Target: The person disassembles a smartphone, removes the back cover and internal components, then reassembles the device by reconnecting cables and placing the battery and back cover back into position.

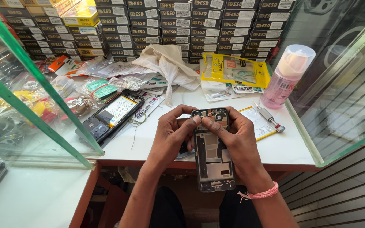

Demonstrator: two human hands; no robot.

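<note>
An opened phone (213,157) with its back cover off lies lengthwise between my hands, its lower end hanging past the white table's front edge (275,157). My left hand (172,134) grips its upper left side. My right hand (234,134) grips its upper right side; a pink thread band circles that wrist. Both thumbs press on the circuit board near the phone's top (211,114). The fingers behind the phone are hidden.
A screwdriver (268,116) lies on a yellow-edged card (256,122) right of my hands. A pink spray bottle (284,77) stands further right. Another opened phone (111,115) lies left. A white cloth (167,63), packets and stacked boxes (199,25) fill the back. Glass panes flank both sides.
</note>
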